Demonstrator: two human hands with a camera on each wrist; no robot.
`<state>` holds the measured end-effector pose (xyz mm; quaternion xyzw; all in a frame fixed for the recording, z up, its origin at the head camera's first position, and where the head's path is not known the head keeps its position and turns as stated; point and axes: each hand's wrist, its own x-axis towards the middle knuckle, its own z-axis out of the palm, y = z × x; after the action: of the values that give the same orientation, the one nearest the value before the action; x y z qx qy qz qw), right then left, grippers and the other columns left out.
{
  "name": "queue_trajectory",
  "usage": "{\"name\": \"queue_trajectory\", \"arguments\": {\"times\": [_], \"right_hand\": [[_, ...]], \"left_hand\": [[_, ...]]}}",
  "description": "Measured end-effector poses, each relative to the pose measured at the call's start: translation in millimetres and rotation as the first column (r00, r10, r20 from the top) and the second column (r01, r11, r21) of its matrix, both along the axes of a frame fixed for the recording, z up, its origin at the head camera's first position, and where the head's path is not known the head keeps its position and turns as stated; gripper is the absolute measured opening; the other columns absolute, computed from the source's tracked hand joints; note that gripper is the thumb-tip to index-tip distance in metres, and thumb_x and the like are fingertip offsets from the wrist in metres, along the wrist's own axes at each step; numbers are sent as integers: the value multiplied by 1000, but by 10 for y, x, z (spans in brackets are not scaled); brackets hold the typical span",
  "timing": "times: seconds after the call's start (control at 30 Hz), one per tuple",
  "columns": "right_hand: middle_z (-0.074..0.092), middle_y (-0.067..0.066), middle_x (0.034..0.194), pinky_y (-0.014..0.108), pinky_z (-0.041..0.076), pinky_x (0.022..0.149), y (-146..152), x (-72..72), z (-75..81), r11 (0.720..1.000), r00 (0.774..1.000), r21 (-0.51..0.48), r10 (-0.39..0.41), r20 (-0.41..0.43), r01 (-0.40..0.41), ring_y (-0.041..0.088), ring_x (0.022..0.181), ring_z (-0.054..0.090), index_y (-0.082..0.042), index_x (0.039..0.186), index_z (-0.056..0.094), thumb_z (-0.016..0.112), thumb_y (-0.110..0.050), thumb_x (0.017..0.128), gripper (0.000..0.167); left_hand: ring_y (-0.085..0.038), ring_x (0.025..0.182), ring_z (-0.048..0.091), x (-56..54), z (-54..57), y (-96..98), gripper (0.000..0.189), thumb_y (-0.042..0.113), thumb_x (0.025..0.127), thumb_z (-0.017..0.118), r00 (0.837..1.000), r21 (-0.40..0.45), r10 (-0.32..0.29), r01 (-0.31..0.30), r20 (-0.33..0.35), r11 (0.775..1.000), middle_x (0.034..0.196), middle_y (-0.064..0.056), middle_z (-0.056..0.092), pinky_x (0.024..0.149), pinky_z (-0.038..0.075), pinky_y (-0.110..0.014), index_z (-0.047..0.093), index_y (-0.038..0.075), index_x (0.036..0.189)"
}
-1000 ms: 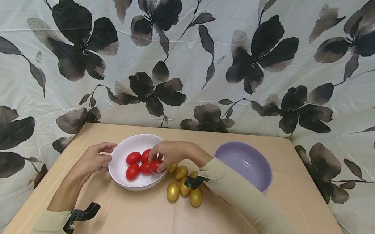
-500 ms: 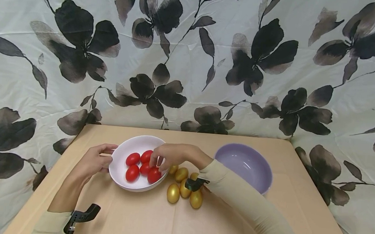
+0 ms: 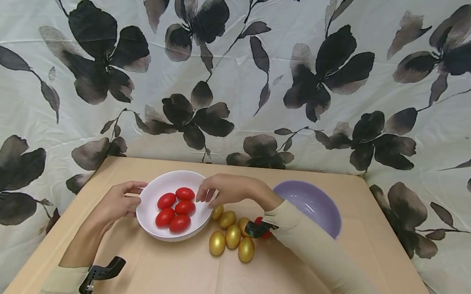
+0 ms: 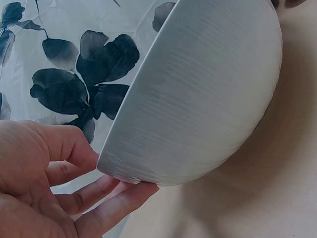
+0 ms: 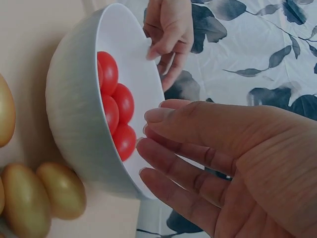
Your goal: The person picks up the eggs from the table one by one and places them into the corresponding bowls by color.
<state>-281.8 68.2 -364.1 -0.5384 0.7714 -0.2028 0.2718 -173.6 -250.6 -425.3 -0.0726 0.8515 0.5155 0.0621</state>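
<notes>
A white bowl (image 3: 149,211) on the table holds several glossy red egg-shaped pieces (image 3: 180,224), lying together on its bottom. My left hand (image 3: 118,202) grips the bowl's left side; in the left wrist view its fingers (image 4: 119,203) reach under the rim. Over the right rim hovers my right hand (image 3: 230,190), and the right wrist view shows its fingers loosely extended with nothing between them. Several gold egg-shaped pieces (image 3: 217,243) lie on the table just right of the bowl, below my right hand and wrist.
A purple bowl (image 3: 317,207) stands at the right, partly covered by my right sleeve (image 3: 310,248). Something red (image 3: 266,235) shows beside the black wrist strap (image 3: 256,229). Behind the wooden table (image 3: 169,270) hangs a floral cloth (image 3: 256,89).
My right hand has let go of a red egg-shaped piece in the white bowl and moved up and right to the rim. The red pieces have shifted slightly left; my left hand stays put.
</notes>
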Motion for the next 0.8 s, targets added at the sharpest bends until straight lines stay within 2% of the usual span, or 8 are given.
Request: {"name": "queue_trajectory", "arguments": {"times": [0.2,0.43,0.53,0.67,0.8], "right_hand": [[71,8,120,29,56,94,152,-25,29,1000,1000,-13,-9,-5,8,16,109,67,-5,123,70,67,0,92,31],[71,9,120,42,56,96,310,-37,48,999,999,-24,-26,30,26,28,114,67,-3,121,70,65,2,92,31],[71,6,118,40,57,96,370,-45,42,999,998,-11,-42,46,42,29,115,67,-4,121,70,66,2,92,30],[70,-5,111,32,57,93,439,-40,41,998,997,20,-62,49,61,24,113,67,-13,116,72,66,2,91,30],[68,-9,110,29,57,92,505,-34,29,996,995,50,-83,57,80,23,112,67,-18,114,72,68,1,90,31]], "left_hand": [[-30,101,67,-3,-3,16,54,2,95,54,1000,-8,6,-6,0,1000,139,-33,50,74,63,-38,45,-4,148],[-30,101,67,-10,-7,30,54,2,95,54,1000,-8,10,-10,-5,1000,138,-33,50,74,63,-38,45,-3,147],[-29,101,67,-13,-8,38,54,2,95,54,1000,-7,11,-11,-4,1000,138,-32,50,74,63,-38,45,-3,147],[-29,100,67,-17,-11,39,54,2,94,54,1000,-2,10,-10,-10,1000,137,-32,50,74,63,-38,45,-4,147],[-29,100,67,-19,-9,37,54,1,94,55,1000,-2,9,-9,-10,1000,137,-32,50,74,63,-39,45,-4,147]]}}
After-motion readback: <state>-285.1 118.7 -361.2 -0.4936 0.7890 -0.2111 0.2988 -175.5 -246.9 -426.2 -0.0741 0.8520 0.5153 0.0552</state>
